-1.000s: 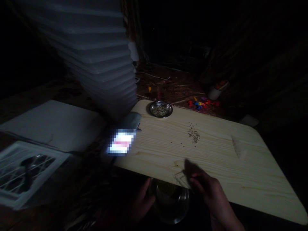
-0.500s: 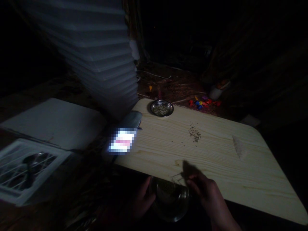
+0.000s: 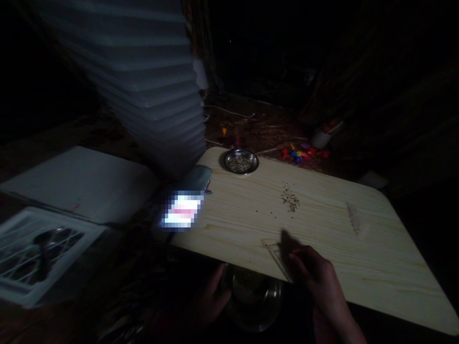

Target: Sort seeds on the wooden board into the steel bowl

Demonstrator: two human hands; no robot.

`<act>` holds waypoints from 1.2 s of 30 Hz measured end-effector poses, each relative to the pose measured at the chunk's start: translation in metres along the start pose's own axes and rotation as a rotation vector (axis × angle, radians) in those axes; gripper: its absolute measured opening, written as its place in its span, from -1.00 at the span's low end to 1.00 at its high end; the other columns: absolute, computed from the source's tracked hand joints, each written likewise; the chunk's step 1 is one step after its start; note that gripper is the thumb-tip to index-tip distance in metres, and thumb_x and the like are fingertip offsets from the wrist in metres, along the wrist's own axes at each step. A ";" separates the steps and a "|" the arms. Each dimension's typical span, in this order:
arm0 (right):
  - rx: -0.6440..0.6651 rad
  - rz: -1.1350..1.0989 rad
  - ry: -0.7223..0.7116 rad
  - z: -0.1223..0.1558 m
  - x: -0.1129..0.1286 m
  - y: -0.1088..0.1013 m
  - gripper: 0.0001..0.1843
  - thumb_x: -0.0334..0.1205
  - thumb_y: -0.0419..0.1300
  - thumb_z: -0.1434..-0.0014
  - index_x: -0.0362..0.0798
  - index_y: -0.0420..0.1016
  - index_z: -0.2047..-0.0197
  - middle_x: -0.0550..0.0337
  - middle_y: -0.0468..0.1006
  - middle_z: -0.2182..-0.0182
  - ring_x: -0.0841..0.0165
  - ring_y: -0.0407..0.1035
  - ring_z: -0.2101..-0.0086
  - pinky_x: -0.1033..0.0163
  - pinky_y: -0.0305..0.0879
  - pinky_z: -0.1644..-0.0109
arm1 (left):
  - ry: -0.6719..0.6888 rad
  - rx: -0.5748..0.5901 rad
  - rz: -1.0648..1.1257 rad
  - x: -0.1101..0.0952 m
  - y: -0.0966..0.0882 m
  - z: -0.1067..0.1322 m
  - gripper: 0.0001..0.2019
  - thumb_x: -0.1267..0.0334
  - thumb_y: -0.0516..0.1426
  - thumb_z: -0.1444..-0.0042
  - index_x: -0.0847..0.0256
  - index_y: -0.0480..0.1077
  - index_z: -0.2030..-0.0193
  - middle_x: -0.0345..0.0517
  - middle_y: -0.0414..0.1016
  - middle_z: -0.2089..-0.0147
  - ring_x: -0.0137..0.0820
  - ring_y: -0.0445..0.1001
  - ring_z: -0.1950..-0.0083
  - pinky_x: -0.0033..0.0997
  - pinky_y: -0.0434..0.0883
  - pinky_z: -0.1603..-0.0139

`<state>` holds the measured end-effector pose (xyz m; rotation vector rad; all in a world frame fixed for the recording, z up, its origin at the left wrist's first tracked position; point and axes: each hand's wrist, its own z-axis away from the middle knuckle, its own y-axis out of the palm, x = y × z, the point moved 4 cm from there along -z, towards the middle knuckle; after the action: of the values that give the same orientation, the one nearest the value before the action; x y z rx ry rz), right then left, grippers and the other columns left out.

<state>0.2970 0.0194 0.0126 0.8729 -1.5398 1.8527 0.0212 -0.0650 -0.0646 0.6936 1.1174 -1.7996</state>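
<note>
Right hand (image 3: 319,273) shifted rightward — grip unclear, bowl (image 3: 264,313) murky.

Pale wooden table (image 3: 330,217) with metal bowl (image 3: 228,162), scattered dark specks (image 3: 291,202)

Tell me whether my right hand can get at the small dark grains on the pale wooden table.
Probably yes: your right hand is at the near edge of the pale wooden table, and I see nothing standing between it and the small dark grains, though they lie farther in.
</note>
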 end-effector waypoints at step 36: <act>0.092 0.041 -0.090 -0.001 0.031 0.007 -0.70 0.02 0.13 -0.24 0.01 0.50 0.12 0.08 0.64 0.19 0.23 0.54 0.19 0.24 0.39 0.13 | -0.089 -0.150 -0.143 0.010 -0.018 0.011 -0.33 0.02 0.04 -0.05 0.23 0.24 -0.31 0.06 0.18 -0.37 -0.03 0.09 -0.40 0.10 -0.09 -0.41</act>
<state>0.2723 0.0194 0.0328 0.9857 -1.5469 1.9511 0.0006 -0.0752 -0.0599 0.4503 1.2544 -1.8248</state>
